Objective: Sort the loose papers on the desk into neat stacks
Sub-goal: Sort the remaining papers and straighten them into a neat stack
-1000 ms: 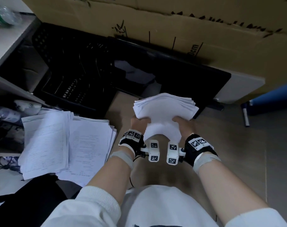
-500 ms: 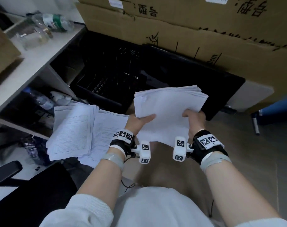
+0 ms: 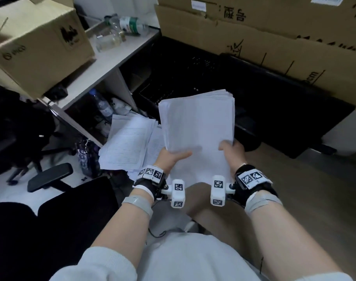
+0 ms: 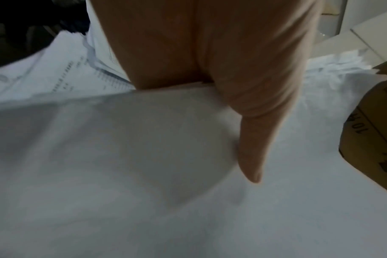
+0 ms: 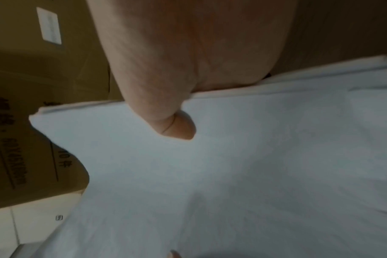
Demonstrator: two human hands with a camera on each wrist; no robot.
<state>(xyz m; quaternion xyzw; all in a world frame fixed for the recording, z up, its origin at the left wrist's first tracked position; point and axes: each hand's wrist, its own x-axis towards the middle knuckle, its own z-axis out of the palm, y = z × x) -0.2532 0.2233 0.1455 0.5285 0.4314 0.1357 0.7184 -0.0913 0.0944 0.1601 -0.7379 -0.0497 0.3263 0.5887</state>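
I hold a thick stack of white papers (image 3: 197, 126) up in front of me with both hands. My left hand (image 3: 173, 157) grips its lower left edge, thumb lying across the top sheet (image 4: 188, 174). My right hand (image 3: 229, 151) grips the lower right edge, thumb pressed on the top sheet (image 5: 232, 174). The fingers of both hands are hidden under the stack. A second, fanned pile of printed papers (image 3: 128, 147) lies on the desk to the left, seen in the left wrist view as printed sheets (image 4: 55, 78) behind the held stack.
A black mesh tray (image 3: 183, 74) stands behind the held stack. Cardboard boxes (image 3: 274, 47) line the back, and another box (image 3: 35, 47) sits on a shelf unit at the left with bottles (image 3: 130, 25). A black chair (image 3: 51, 177) is at lower left.
Both hands have raised the stack and squared it from a loose fan into a tidier, upright bundle. The head view has tilted up and to the left.
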